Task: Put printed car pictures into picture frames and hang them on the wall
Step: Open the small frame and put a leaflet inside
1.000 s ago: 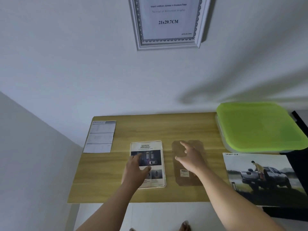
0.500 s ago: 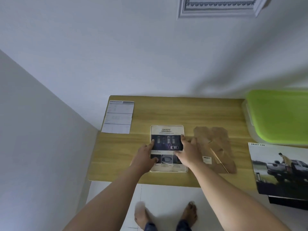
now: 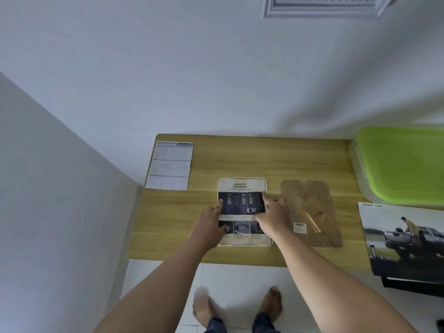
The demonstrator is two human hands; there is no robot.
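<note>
Left hand, fingers: index straight, tip pressed on the left margin of the SAFETY print. Nothing gripped.
Right hand, fingers: spread, fairly straight, tips down on the right margin of the same print. Nothing gripped, as far as visible.

SAFETY print: portrait sheet, cream ground, with a dark panel of cars seen from above and three small photos beneath. Lying flat inside a pale round-cornered frame rim on the table, near its front edge. Looks square to the rim; cannot tell if fully seated.

Just right of the SAFETY print: brown backing board, stand leg showing, loose on the table.
Farther right: SMART CAR print, pickup photo, unframed.
Right and behind: green-lidded box.
Left and behind: SPECIFICATION sheet.
High above, on the wall: white frame, contents cut off.

Judged progress: early. First print being aligned in its frame. Left to do: refit backing, hang, then frame and hang the SMART CAR print.
</note>
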